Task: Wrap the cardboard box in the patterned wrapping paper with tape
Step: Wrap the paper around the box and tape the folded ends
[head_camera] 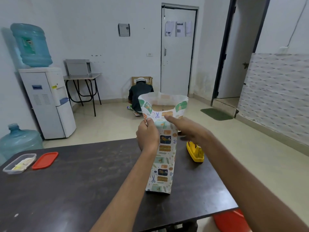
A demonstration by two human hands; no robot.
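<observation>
The cardboard box [163,107] stands on end on the dark worktop [83,181], near its far edge. The patterned wrapping paper [164,158] already runs round its long sides as a snug sleeve, so the main wrap looks done. Whether that seam is taped cannot be seen from here. The upper end is unfinished: the paper flares open above the box like a collar, and bare cardboard shows down inside it. The left hand [148,134] grips the sleeve's left edge just under the collar, fingers curled round the paper to steady the parcel. The right hand [189,129] reaches in with straight fingers, its fingertip pressing the near flap down toward the box end — the first fold of the closure, by the look of it. The side and far flaps are yet to be folded and taped, and the bottom end, resting on the worktop, is hidden. A yellow tape dispenser [195,152] sits just to the right of the parcel — within easy reach.
</observation>
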